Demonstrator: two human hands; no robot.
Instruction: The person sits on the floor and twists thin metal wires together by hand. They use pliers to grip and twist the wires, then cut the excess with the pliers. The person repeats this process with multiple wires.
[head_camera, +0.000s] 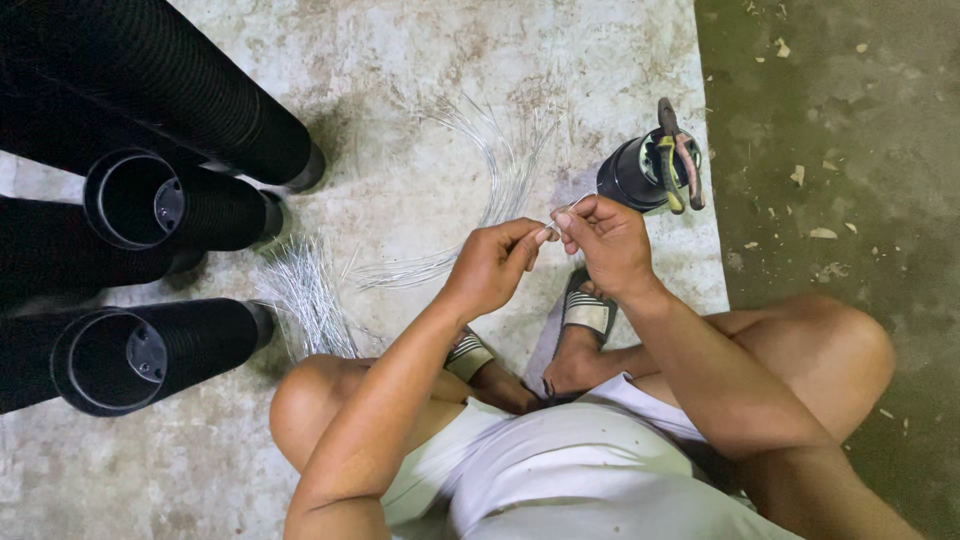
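Note:
I am squatting on a concrete floor. My left hand (495, 265) and my right hand (605, 240) meet in front of me, both pinching the same thin silvery wire (553, 222) between thumb and fingers. A loose bundle of long curved wires (490, 170) fans out on the floor just beyond my hands. A heap of short cut wire pieces (305, 290) lies to the left of my left knee.
Several stacks of black ribbed plastic pots (150, 200) lie on their sides at the left. One small black pot (640, 172) stands at the upper right with pliers (678, 155) resting across its rim. Darker rough ground (830, 150) borders the concrete on the right.

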